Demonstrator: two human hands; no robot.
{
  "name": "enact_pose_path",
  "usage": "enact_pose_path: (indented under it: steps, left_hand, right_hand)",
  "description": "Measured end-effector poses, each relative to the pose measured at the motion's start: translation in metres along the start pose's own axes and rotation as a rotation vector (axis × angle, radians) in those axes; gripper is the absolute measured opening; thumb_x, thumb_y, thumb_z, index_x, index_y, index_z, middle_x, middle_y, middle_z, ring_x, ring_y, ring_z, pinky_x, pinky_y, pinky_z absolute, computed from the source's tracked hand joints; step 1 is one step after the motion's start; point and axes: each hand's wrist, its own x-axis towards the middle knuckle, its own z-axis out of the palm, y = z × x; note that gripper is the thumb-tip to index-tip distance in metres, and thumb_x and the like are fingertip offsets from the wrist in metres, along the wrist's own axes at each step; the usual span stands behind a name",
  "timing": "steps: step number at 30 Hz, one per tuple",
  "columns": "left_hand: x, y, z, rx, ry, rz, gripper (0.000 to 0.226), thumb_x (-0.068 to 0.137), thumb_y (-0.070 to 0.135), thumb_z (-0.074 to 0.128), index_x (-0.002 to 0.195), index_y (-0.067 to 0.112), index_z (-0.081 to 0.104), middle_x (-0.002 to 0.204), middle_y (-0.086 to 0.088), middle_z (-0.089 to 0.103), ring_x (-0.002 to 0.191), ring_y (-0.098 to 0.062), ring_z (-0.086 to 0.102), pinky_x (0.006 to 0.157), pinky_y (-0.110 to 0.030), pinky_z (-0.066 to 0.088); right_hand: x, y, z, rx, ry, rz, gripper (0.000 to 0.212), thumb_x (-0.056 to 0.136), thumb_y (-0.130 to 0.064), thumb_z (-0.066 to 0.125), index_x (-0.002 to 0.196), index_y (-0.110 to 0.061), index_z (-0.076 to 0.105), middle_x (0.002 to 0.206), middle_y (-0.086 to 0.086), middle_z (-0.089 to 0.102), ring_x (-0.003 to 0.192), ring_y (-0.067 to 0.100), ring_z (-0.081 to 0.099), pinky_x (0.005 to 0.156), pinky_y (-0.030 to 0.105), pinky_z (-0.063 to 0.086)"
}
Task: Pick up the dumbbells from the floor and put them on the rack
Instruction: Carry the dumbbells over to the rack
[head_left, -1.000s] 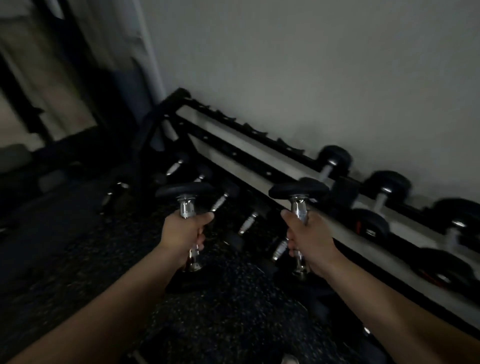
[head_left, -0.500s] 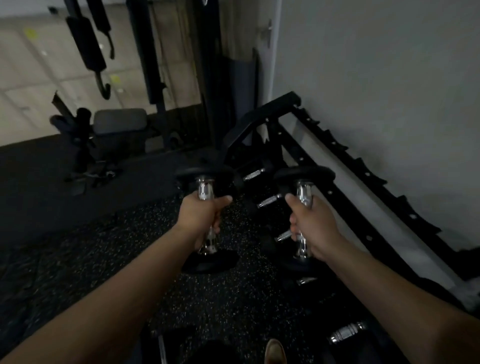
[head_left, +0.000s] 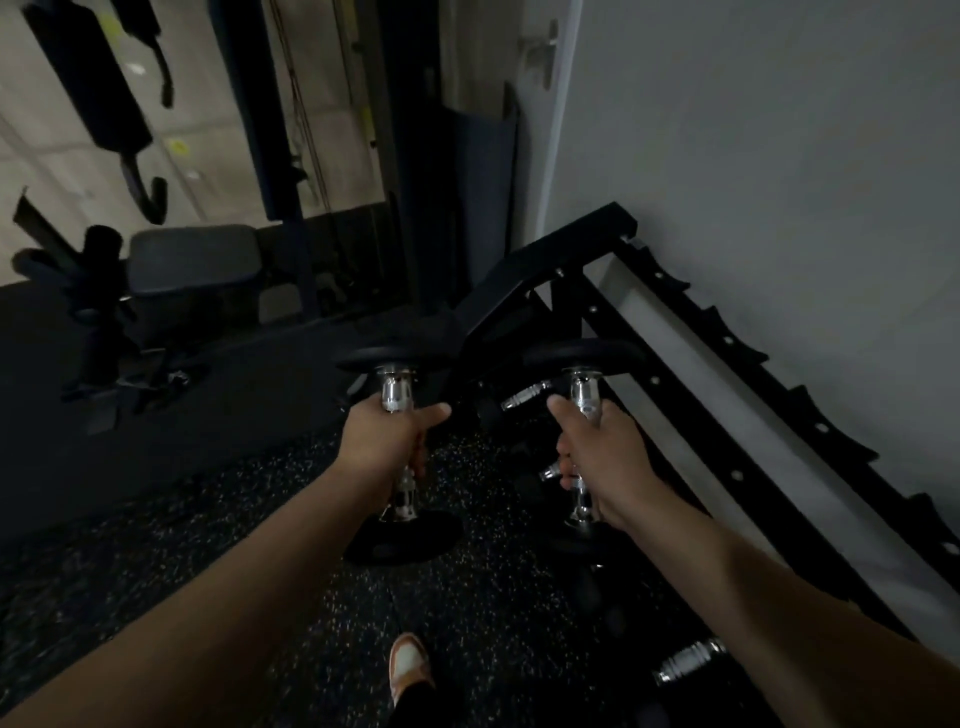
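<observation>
My left hand (head_left: 387, 441) is clamped on one chrome-handled black dumbbell (head_left: 397, 457), my right hand (head_left: 602, 457) on another (head_left: 584, 441), both upright, off the floor. A second ago filled slots faced me; now the black steel rack (head_left: 727, 374) shows empty saddles beside my right hand, so placing seems next.

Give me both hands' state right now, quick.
Left hand: closed around the chrome handle of the left dumbbell, held upright.
Right hand: closed around the right dumbbell, also upright.
</observation>
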Motion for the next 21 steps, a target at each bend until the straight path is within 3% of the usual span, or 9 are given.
enact_pose_path:
  steps: [5,9,15,21]
  left_hand:
    - [0.088,0.036,-0.006,0.034,-0.098,0.015,0.039,0.076,0.016,0.081,0.064,0.014,0.044,0.044,-0.003,0.043,0.034,-0.018,0.038,0.036,-0.024,0.034]
    - [0.151,0.062,0.017,0.046,-0.198,-0.001,0.037,0.074,0.018,0.082,0.065,0.013,0.046,0.044,-0.003,0.043,0.033,-0.017,0.037,0.036,-0.023,0.035]
    - [0.241,0.085,0.084,0.107,-0.391,-0.024,0.041,0.072,0.023,0.083,0.056,0.019,0.045,0.044,-0.002,0.043,0.033,-0.017,0.037,0.037,-0.024,0.035]
    - [0.323,0.100,0.168,0.203,-0.503,-0.055,0.034,0.068,0.025,0.083,0.067,0.019,0.050,0.046,0.001,0.047,0.034,-0.014,0.039,0.038,-0.025,0.035]
  right_hand:
    - [0.046,-0.026,0.036,0.075,0.084,0.029,0.033,0.089,-0.042,0.068,0.096,-0.011,0.056,0.060,0.000,0.052,0.045,0.010,0.046,0.044,0.029,0.045]
    - [0.088,-0.044,0.042,0.091,0.171,0.025,0.031,0.090,-0.041,0.068,0.092,-0.012,0.054,0.060,0.000,0.053,0.044,0.009,0.047,0.040,0.025,0.043]
    - [0.169,-0.050,0.029,0.179,0.327,0.062,0.032,0.087,-0.044,0.069,0.088,-0.016,0.055,0.052,-0.006,0.054,0.041,0.010,0.048,0.040,0.025,0.044]
    - [0.254,-0.053,-0.002,0.249,0.448,0.100,0.031,0.087,-0.043,0.069,0.085,-0.016,0.053,0.051,-0.004,0.050,0.041,0.012,0.045,0.041,0.026,0.043]
